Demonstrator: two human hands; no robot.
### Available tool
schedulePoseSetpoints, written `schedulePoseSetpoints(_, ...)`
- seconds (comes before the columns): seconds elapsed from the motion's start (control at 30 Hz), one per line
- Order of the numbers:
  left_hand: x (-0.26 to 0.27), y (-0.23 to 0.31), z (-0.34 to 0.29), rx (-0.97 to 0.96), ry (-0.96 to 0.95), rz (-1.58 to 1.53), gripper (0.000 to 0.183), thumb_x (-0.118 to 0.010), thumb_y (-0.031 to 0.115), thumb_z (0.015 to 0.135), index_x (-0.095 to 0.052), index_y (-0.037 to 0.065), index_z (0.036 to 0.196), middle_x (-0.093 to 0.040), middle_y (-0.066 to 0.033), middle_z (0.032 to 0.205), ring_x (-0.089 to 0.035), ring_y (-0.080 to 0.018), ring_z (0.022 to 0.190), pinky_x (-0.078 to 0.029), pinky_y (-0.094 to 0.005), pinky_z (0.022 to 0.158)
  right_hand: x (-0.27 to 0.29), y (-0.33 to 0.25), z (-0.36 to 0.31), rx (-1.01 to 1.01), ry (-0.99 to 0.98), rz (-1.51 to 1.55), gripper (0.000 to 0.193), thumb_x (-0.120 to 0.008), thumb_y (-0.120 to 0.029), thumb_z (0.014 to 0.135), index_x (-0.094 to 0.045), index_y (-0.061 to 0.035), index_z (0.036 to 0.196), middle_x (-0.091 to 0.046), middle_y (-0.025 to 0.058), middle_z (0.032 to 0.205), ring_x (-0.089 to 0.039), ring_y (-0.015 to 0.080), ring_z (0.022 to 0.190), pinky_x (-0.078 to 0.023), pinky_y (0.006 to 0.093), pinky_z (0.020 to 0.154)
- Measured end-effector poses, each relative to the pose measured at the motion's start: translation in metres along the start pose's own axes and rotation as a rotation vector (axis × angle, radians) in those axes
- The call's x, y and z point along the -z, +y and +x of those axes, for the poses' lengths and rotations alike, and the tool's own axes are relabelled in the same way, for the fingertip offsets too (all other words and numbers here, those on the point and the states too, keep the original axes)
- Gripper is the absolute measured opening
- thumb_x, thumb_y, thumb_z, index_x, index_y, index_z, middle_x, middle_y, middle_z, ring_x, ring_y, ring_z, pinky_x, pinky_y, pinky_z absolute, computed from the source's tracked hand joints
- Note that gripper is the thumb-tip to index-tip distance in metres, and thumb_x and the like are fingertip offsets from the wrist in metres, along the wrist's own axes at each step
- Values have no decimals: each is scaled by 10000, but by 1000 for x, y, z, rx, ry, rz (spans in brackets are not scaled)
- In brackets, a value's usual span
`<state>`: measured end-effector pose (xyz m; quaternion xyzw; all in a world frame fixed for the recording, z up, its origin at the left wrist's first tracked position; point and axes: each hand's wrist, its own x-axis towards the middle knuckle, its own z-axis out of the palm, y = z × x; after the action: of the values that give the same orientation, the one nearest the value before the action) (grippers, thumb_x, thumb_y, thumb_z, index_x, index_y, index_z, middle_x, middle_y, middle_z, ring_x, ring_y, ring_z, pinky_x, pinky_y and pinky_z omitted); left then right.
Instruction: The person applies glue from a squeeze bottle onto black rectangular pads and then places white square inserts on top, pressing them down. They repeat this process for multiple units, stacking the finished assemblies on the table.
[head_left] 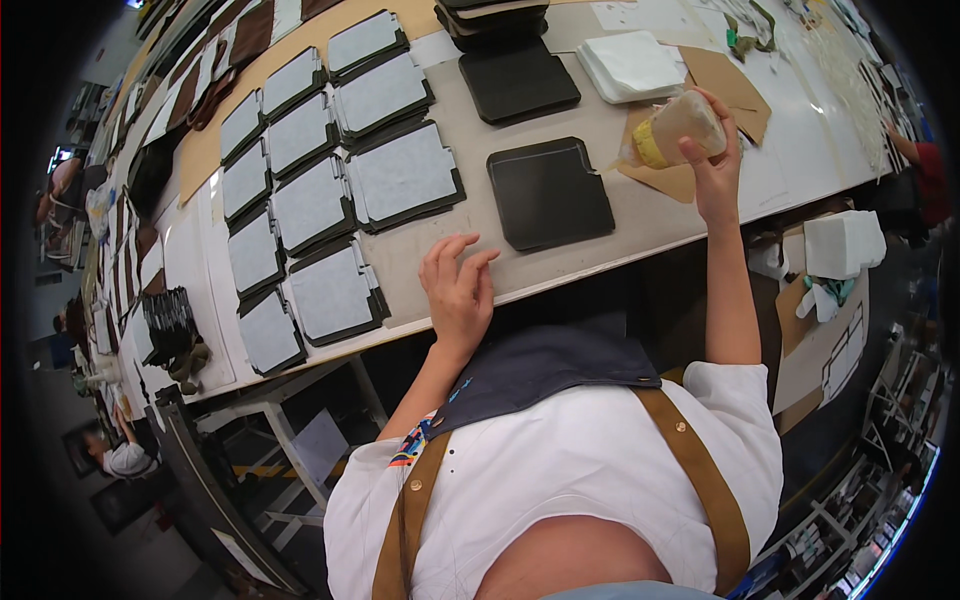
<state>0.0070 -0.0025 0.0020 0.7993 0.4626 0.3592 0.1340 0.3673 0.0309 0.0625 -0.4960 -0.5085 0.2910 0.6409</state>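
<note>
In the head view, the right hand [717,160] holds a cloudy plastic bottle [692,122] with a yellow end. Its grip is wrapped snugly round the bottle, thumb on the near side and fingers on the far side, which likely stops it from slipping. The bottle is tipped over, and its yellow end points left and a bit near. It is above a tan cardboard sheet [662,184] at the right of the counter [410,268]. Maybe the sheet is there to save the counter from mess. I cannot tell if the bottle touches it.

The left hand [458,285] is at the near edge. Its grip is loose and has nothing in it; the fingers bend a little.

Between the two hands, but a bit farther, a flat black panel [550,195] lies alone. That spot seems easy for both hands to reach. Another black panel [520,82] lies past it, and a black stack [490,22] is farther still. A white stack [628,66] sits to their right; piling things up probably saves room.

On the left, black pieces with pale tops [405,172] lie in rows, perhaps so they stay neat and easy to see.
</note>
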Motion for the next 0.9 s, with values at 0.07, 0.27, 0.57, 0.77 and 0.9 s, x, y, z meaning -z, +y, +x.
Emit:
schedulePoseSetpoints(0.07, 0, -1, 0, -4, 2, 3, 237, -663, -27, 849, -723, 108, 1035, -628, -72, 1265, -504, -327, 1264, -370, -450, 1055, 2, 0, -2, -2, 0, -1, 674, -832, -232, 863, -497, -84, 1428, -574, 37, 1300, -573, 146, 1193, -485, 309, 1031)
schedulePoseSetpoints(0.27, -2, -2, -1, -4, 8, 17, 251, -685, -11, 830, -726, 129, 1035, -621, -48, 1268, -512, -316, 1255, -369, -453, 1056, 6, -4, -10, -17, -14, -13, 694, -841, -257, 852, -499, -87, 1432, -571, 35, 1316, -569, 149, 1202, -472, 316, 1040)
schedulePoseSetpoints(0.57, -1, -1, -1, -6, 7, 27, 228, -670, -18, 850, -731, 108, 1030, -631, -70, 1257, -511, -331, 1264, -371, -459, 1055, 9, -2, -18, -38, -35, 49, 675, -831, -225, 857, -501, -73, 1426, -565, 29, 1323, -555, 143, 1212, -459, 312, 1045)
schedulePoseSetpoints(0.77, -1, -1, 0, -10, 8, 27, 224, -672, -11, 855, -733, 108, 1035, -630, -71, 1258, -510, -331, 1266, -372, -461, 1055, 3, -2, -17, -40, -28, 34, 673, -831, -224, 855, -503, -69, 1421, -562, 22, 1317, -546, 139, 1213, -449, 303, 1045)
schedulePoseSetpoints(0.9, -1, -1, -1, -10, 10, 32, 220, -674, -8, 858, -734, 107, 1035, -631, -71, 1258, -514, -331, 1262, -372, -460, 1055, 7, -2, -19, -32, -37, 3, 686, -840, -243, 847, -506, -71, 1421, -562, 19, 1315, -546, 135, 1208, -447, 302, 1043)
